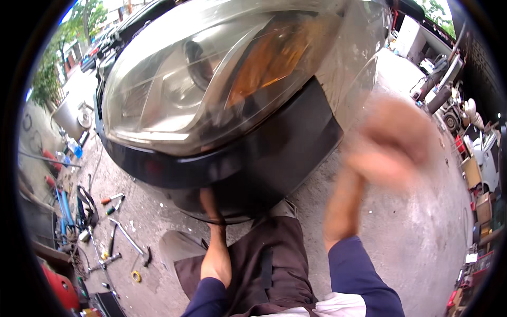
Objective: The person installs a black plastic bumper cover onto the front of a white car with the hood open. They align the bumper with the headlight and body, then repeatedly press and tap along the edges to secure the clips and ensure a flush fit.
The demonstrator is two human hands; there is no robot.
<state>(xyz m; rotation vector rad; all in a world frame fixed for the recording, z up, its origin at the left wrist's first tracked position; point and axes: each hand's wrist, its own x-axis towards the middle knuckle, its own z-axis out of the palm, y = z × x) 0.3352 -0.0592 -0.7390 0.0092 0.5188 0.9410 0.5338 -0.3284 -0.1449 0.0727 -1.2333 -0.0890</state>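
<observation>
A large car headlight [174, 90] with a hazy clear lens and an amber section [272, 61] fills the upper middle. Below it curves a glossy black bumper panel [248, 164], which mirrors my left arm faintly. My left forearm [216, 259] reaches up to the panel's lower edge; the hand goes out of sight beneath it, so its fingers are hidden. My right hand [391, 145] is raised to the right of the panel, apart from it. Motion smears its fingers, and I cannot make out whether it holds anything.
On the concrete floor at left lie a hammer [147, 257], screwdrivers [112, 199], a yellow tape roll [136, 276] and other tools. A white drum [71, 116] stands farther back. Along the right edge are cardboard boxes [483, 207] and piled car parts.
</observation>
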